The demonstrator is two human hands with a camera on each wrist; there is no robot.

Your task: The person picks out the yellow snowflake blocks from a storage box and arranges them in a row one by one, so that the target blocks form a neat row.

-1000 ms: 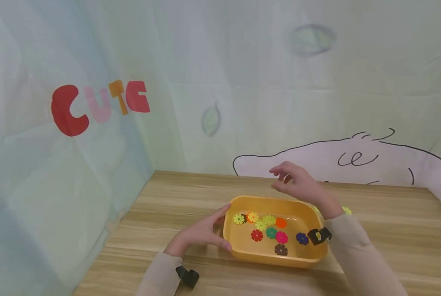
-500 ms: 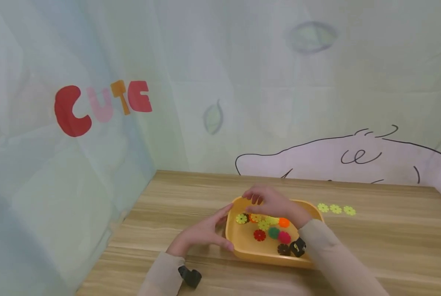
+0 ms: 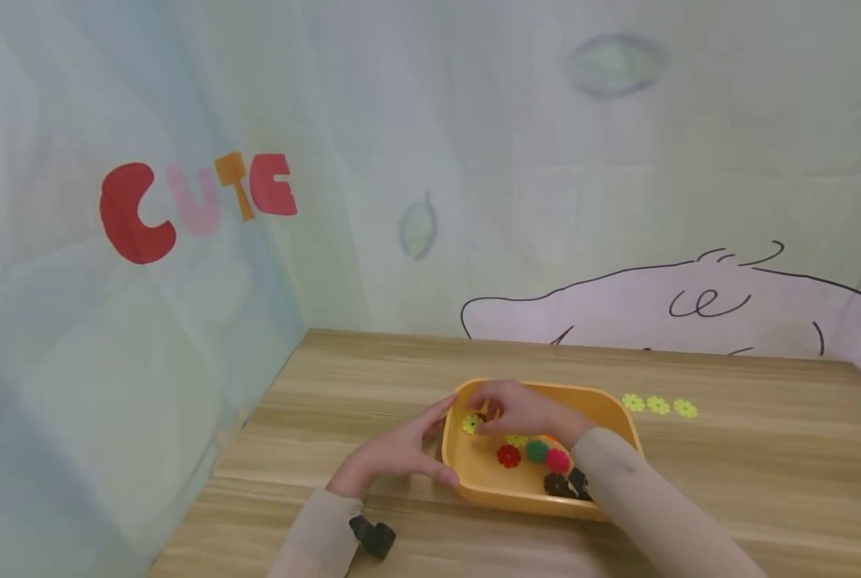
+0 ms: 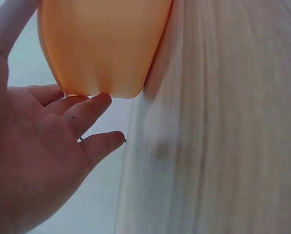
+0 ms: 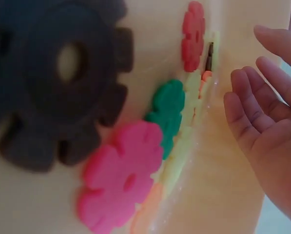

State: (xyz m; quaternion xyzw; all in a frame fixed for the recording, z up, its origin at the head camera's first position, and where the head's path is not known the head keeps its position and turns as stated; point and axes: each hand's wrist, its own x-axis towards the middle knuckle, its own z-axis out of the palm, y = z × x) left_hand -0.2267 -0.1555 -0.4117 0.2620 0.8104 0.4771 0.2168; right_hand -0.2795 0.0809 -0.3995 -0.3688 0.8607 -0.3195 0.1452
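My left hand (image 3: 404, 457) holds the left end of a yellow plastic tray (image 3: 531, 502), thumb at the near corner and fingers toward the far one. In the left wrist view several fingertips touch the tray's outer wall. Inside the tray reaches my right hand (image 3: 520, 409), its fingers loosely bent beside a yellow flower-shaped disc (image 3: 471, 424). The right wrist view shows no disc between those fingers. Red (image 3: 509, 456), green (image 3: 537, 451), pink (image 3: 558, 461) and dark brown (image 3: 556, 485) discs lie in the tray. My right hand and forearm hide some others.
Three yellow-green discs (image 3: 658, 405) lie in a row on the wooden table (image 3: 372, 369), right of the tray. Behind the table hangs a printed cloth backdrop (image 3: 372, 265). Black wrist cameras (image 3: 374, 536) sit on both wrists.
My right hand has come left and down, from beyond the tray's far edge into its left part. The three discs on the right are now uncovered. My left hand stays at the tray.
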